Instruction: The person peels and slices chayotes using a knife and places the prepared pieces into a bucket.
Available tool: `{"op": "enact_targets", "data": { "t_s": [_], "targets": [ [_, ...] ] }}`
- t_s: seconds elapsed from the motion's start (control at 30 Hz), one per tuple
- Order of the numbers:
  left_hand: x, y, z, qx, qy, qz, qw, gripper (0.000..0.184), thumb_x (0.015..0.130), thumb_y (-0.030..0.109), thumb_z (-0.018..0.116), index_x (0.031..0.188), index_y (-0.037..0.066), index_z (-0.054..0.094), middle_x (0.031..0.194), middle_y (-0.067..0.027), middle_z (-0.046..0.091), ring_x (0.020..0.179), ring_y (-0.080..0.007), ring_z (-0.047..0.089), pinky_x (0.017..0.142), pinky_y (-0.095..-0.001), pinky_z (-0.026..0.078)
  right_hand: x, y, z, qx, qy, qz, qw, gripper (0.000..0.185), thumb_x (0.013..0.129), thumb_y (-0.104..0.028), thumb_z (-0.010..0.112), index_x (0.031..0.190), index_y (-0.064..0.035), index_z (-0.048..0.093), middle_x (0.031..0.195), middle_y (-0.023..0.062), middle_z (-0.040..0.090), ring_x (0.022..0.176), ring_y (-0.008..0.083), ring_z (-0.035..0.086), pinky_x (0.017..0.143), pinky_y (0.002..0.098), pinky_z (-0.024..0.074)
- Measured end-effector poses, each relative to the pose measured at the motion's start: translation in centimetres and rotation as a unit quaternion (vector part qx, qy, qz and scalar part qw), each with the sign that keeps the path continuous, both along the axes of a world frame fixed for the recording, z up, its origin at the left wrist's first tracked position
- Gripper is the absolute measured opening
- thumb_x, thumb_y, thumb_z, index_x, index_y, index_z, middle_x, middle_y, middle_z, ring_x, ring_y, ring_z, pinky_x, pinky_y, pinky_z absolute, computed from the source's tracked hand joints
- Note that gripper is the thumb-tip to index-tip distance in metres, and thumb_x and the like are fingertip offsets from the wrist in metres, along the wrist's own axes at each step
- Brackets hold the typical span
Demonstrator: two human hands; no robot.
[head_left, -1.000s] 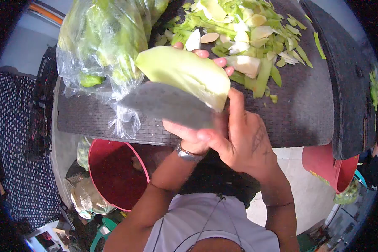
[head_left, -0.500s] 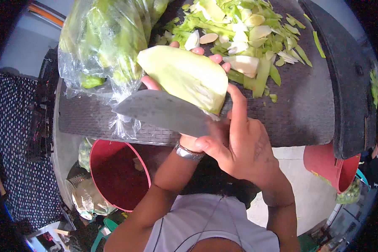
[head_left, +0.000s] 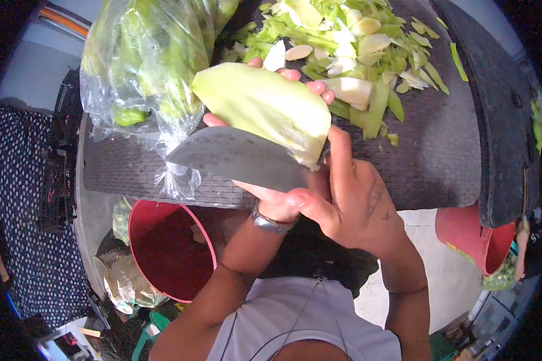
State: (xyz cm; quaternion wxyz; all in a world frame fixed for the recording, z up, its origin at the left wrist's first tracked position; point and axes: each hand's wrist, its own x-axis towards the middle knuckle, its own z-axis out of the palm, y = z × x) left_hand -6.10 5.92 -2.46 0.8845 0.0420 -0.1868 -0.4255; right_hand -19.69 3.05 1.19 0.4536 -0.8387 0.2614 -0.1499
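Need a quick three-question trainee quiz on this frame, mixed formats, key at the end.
1. Multiple choice: what does the right hand hold?
(a) a peeler
(b) a knife
(c) a spoon

2. True or false: in the picture, the plastic bag lies to the right of the pile of cut pieces.

3. Fill in the blank: the pale green piece is held in the ____ hand.

Key:
1. b
2. False; the bag is to the left of the pile.
3. left; the left hand has a watch at its wrist.
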Motion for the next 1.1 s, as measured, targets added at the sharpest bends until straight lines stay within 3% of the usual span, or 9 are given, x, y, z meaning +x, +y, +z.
{"op": "enact_targets", "data": {
  "t_s": [0.2,0.3,0.57,0.87,1.0,1.1],
  "targets": [
    [-0.4,0.1,0.2,-0.001,0.014,-0.007,1.0,0.083,0.099,0.073,0.042,0.154,0.012,0.035,0.132,-0.0204,0.057,0.118,-0.0444,0.057,0.105,-0.0608,0.044,-0.1,-0.2,-0.3,-0.022,0.019,0.004,1.0,0.091,0.092,-0.065,0.063,0.137,0.0073,0.031,0.085,0.0286,0.065,0.077,0.0518,0.067,0.066,0.0541,0.0517],
    [0.5,0.7,0.8,0.07,0.007,-0.071,0.995,0.083,0.099,0.074,0.041,0.154,0.012,0.035,0.13,-0.02,0.057,0.117,-0.0431,0.057,0.107,-0.0591,0.045,-0.3,-0.4,0.1,-0.025,0.054,0.007,0.998,0.09,0.091,-0.066,0.063,0.134,0.0068,0.032,0.084,0.0287,0.065,0.077,0.0519,0.067,0.065,0.0543,0.0514],
    [-0.9,0.0,-0.1,0.005,0.006,0.001,1.0,0.08,0.101,0.071,0.039,0.153,0.01,0.035,0.13,-0.0197,0.056,0.116,-0.0424,0.058,0.108,-0.0582,0.045,-0.3,-0.5,-0.6,-0.018,0.001,-0.014,1.0,0.093,0.088,-0.067,0.067,0.133,0.0059,0.032,0.086,0.0312,0.065,0.08,0.0541,0.067,0.067,0.0556,0.0531],
    [-2.7,-0.4,0.0,0.004,-0.011,0.097,0.995,0.071,0.103,0.059,0.043,0.153,0.009,0.034,0.134,-0.0217,0.053,0.12,-0.0449,0.057,0.111,-0.0573,0.043,-0.4,-0.5,0.2,-0.014,0.027,-0.013,0.999,0.092,0.088,-0.067,0.068,0.132,0.0056,0.034,0.086,0.032,0.066,0.082,0.0537,0.068,0.068,0.0557,0.0543],
    [-2.1,0.1,0.0,0.026,-0.003,0.038,0.999,0.072,0.102,0.058,0.046,0.152,0.007,0.035,0.135,-0.0221,0.053,0.124,-0.0449,0.056,0.113,-0.0559,0.042,-0.3,-0.4,-0.6,-0.046,0.014,-0.03,0.998,0.09,0.088,-0.066,0.068,0.13,0.0054,0.035,0.084,0.0313,0.065,0.079,0.053,0.068,0.067,0.0556,0.0544],
    [-0.1,0.3,-0.5,0.03,0.038,-0.112,0.993,0.076,0.101,0.057,0.049,0.154,0.006,0.032,0.134,-0.0223,0.052,0.123,-0.0445,0.057,0.114,-0.0551,0.042,-0.2,-0.2,-0.9,-0.08,0.033,-0.043,0.995,0.089,0.088,-0.067,0.067,0.13,0.0051,0.036,0.083,0.0309,0.065,0.078,0.0529,0.068,0.067,0.056,0.0541]
  ]
}}
